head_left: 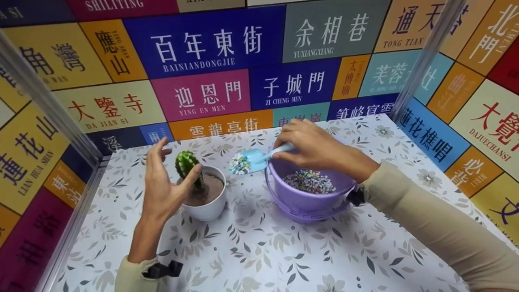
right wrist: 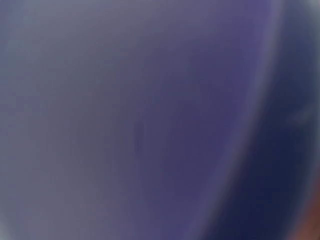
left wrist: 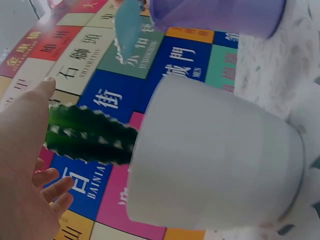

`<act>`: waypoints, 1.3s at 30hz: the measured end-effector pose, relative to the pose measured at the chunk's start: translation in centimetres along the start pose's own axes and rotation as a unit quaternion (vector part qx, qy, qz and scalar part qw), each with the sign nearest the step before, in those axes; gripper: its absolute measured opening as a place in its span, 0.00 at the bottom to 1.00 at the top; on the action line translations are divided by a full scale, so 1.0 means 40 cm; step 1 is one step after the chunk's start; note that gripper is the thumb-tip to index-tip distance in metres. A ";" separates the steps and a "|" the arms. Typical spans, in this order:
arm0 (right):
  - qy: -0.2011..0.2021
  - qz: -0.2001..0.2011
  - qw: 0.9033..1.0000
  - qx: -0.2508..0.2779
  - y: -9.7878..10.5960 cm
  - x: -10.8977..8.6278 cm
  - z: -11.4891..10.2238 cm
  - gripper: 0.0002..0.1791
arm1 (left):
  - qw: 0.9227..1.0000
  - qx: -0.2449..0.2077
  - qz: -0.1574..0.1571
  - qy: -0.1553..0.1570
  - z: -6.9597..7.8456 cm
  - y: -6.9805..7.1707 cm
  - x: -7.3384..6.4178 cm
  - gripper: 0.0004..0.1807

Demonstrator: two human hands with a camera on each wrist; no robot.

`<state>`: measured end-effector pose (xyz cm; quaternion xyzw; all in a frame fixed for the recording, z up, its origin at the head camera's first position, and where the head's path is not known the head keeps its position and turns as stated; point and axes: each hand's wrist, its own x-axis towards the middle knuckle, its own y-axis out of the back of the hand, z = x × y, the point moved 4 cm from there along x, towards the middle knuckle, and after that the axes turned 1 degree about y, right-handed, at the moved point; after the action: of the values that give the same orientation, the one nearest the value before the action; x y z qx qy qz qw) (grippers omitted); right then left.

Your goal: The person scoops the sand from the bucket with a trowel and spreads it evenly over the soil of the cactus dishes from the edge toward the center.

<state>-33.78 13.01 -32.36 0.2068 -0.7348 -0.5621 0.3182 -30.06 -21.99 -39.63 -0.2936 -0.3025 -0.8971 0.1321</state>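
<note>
My right hand point(head_left: 310, 144) grips the handle of a light blue toy shovel point(head_left: 255, 158) over the left rim of a purple bucket point(head_left: 300, 205). Multicoloured pebbles point(head_left: 240, 163) lie on the shovel's blade, which points left. More small pebbles point(head_left: 310, 181) fill the bottom of the bucket. To the left stands a white pot point(head_left: 209, 209) of brown soil with an upright green cactus point(head_left: 187, 164). My left hand point(head_left: 164, 182) is held around the cactus's left side with fingers spread, the thumb in front of it. In the left wrist view the cactus point(left wrist: 90, 132) shows beside the thumb.
A floral-patterned cloth point(head_left: 263, 255) covers the table. Panels with coloured street-name signs point(head_left: 202, 44) stand behind and at both sides, joined by metal corner posts point(head_left: 427, 56). Purple plastic blurs the whole right wrist view.
</note>
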 end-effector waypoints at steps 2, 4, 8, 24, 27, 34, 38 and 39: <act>-0.001 -0.005 1.000 -0.004 -0.006 0.006 -0.007 0.16 | 1.000 0.000 -0.012 0.008 -0.017 -0.006 -0.007 0.55; 0.000 -0.009 1.000 -0.006 -0.011 0.011 -0.013 0.16 | 1.000 -0.002 -0.019 0.016 -0.033 -0.011 -0.016 0.56; 0.000 -0.016 1.000 -0.006 -0.020 0.020 -0.026 0.16 | 0.999 -0.005 -0.031 0.028 -0.057 -0.019 -0.036 0.58; -0.017 -0.040 0.999 -0.022 -0.044 0.051 -0.085 0.16 | 0.978 0.009 -0.192 0.083 -0.126 -0.044 -0.088 0.68; -0.016 -0.039 0.999 -0.027 -0.051 0.053 -0.094 0.15 | 0.976 -0.002 -0.204 0.076 -0.127 -0.049 -0.090 0.68; -0.008 -0.035 0.998 -0.046 -0.057 0.055 -0.112 0.14 | 0.972 -0.004 -0.221 0.076 -0.125 -0.053 -0.094 0.72; -0.005 -0.030 0.998 -0.061 -0.057 0.057 -0.124 0.14 | 0.969 0.009 -0.232 0.087 -0.124 -0.052 -0.097 0.76; -0.004 -0.031 0.997 -0.064 -0.058 0.059 -0.127 0.14 | 0.968 0.010 -0.233 0.089 -0.123 -0.052 -0.097 0.76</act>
<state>-32.03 7.29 -33.17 0.2060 -0.6918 -0.6187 0.3101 -30.04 -23.20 -46.14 -0.1325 -0.3583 -0.9227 -0.0512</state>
